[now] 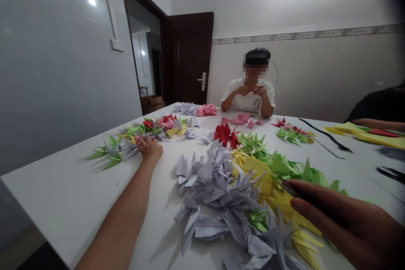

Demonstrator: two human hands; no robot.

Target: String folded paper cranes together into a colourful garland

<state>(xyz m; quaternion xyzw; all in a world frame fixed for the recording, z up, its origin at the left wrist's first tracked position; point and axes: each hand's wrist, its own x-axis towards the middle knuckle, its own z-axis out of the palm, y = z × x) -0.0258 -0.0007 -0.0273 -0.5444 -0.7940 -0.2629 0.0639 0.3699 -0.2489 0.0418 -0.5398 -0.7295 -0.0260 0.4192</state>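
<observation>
My left hand [150,150] reaches to a mixed pile of folded paper cranes [109,161] at the left of the white table. Its fingers are curled down onto the cranes, and a pinkish one shows at the fingertips. Close to the camera, my right hand [344,219] has thumb and forefinger brought together. A small dark sliver shows between them, too dim to name. This hand hovers over the right side of a large heap, where grey cranes [218,181], yellow cranes [253,166] and green cranes [294,168] lie crowded together.
Red cranes [225,134] top the heap. Farther back lie pink cranes [207,109] and pink pieces [238,119]. A person [249,95] sits opposite, both hands raised together. Black cords [325,135] and yellow paper [363,130] lie at right, near another person's dark sleeve [376,103].
</observation>
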